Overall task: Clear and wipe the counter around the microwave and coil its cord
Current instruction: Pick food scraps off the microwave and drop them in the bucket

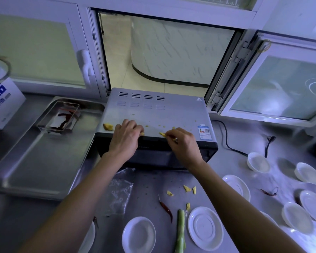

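In the head view, the microwave [155, 114] stands at the back of the steel worktop [150, 181], before an open window [164, 50]. Both hands work on its top near the front edge. The left hand [125, 136] has curled fingers closed around a yellow scrap [142, 133]. The right hand [181, 143] pinches another yellow piece [162, 134] between thumb and fingers. One bigger yellow chunk [108, 126] lies left of the left hand, and small crumbs are spread over the top.

The black cord [226, 137] lies loose on the worktop, right of the microwave, and its plug [270, 138] is further right.

A large steel tray [44, 161] touches the microwave's left side; it holds a small clear box [59, 116] with red chilies. In front lie a plastic bag [119, 190], four yellow scraps [187, 188], one red chili [166, 209] and a green stalk [181, 232]. A second chili [268, 192] lies among the white saucers [205, 228]; I count at least nine, some cut off by the arms.
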Demonstrator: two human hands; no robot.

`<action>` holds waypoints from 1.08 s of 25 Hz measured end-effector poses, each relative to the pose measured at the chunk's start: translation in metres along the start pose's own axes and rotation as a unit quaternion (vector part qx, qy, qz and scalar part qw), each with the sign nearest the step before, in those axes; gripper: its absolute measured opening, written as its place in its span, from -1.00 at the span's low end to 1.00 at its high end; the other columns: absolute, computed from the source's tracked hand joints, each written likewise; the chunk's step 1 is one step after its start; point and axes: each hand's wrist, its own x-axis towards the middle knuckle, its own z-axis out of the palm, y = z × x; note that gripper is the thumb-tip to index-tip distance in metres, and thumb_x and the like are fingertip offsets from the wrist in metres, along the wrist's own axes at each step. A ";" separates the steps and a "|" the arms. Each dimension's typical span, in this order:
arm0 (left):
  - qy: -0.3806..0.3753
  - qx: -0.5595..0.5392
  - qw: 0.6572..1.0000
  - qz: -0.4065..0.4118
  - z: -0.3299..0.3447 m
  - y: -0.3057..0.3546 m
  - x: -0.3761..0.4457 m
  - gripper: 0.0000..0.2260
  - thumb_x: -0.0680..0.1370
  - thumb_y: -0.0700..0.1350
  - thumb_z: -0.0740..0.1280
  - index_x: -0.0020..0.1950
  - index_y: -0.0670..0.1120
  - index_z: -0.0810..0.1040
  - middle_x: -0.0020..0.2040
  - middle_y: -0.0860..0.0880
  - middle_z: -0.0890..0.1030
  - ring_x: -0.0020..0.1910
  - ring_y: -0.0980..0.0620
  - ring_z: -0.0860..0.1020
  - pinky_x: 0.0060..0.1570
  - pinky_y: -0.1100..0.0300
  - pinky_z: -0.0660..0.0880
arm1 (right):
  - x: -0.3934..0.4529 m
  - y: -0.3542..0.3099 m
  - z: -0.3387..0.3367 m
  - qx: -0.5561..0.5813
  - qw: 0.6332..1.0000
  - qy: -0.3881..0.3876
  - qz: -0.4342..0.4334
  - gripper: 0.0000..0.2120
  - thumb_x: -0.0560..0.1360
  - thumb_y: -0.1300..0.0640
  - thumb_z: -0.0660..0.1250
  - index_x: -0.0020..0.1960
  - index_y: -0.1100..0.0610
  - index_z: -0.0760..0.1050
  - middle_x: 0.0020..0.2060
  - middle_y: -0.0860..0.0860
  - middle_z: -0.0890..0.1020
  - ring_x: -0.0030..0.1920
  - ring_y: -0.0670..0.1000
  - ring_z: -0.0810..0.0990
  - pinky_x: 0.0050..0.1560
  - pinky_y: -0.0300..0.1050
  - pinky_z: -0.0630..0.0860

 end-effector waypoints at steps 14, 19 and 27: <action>0.000 -0.097 0.992 0.085 -0.014 0.098 -0.015 -0.87 0.50 -0.24 0.42 0.02 -0.10 0.61 -0.06 -0.02 0.61 0.03 -0.11 0.51 -0.05 -0.04 0.46 | -0.070 0.032 -0.056 -0.004 0.996 0.067 0.051 -0.92 0.49 0.24 0.47 -0.04 0.22 0.68 -0.16 0.08 0.69 -0.19 0.10 0.64 -0.16 0.05 0.58; -0.032 -0.147 0.975 0.161 -0.001 0.205 -0.041 -0.89 0.49 -0.24 0.41 0.01 -0.12 0.64 -0.06 -0.05 0.63 -0.01 -0.15 0.53 -0.07 -0.09 0.48 | -0.165 0.077 -0.115 -0.024 0.984 0.117 0.129 -0.97 0.49 0.22 0.47 -0.09 0.19 0.68 -0.24 0.08 0.66 -0.27 0.10 0.60 -0.24 0.04 0.55; -0.137 -0.210 0.933 0.257 0.034 0.391 -0.107 -0.93 0.53 -0.19 0.38 0.00 -0.10 0.62 -0.06 -0.02 0.64 0.01 -0.10 0.54 -0.08 0.04 0.47 | -0.361 0.127 -0.217 -0.048 0.940 0.167 0.293 -0.94 0.50 0.16 0.45 -0.13 0.14 0.65 -0.27 0.02 0.63 -0.25 0.08 0.58 -0.19 -0.01 0.50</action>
